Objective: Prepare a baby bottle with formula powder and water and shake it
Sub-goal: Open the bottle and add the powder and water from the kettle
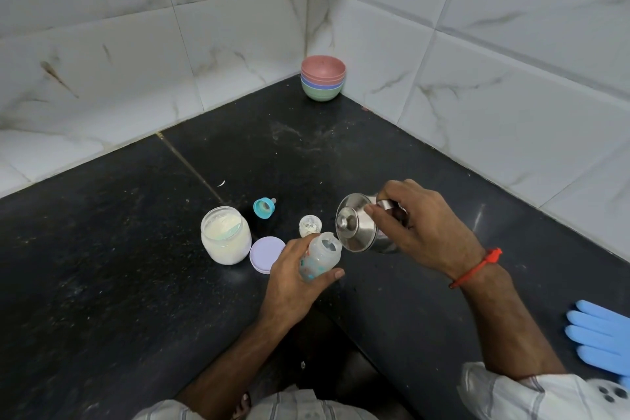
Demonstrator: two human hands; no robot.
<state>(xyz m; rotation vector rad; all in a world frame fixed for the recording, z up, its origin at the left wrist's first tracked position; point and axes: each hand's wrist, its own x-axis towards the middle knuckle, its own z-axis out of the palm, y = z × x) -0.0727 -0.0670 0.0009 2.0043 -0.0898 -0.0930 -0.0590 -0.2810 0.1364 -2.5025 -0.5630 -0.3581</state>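
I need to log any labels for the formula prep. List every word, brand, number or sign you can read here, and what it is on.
No readable text in this view.
Baby bottle: coloured print on its side, too blurred to read; any measuring marks cannot be made out.
Powder jar: no label shows.
Steel pot, purple lid, bowls: no text visible.

Black counter (119, 266) (speckled), marble-tiled walls (511, 61)

Jar (225, 235), lid (266, 253), teat ring (263, 207) crowding left; bare counter (102, 266) beyond.
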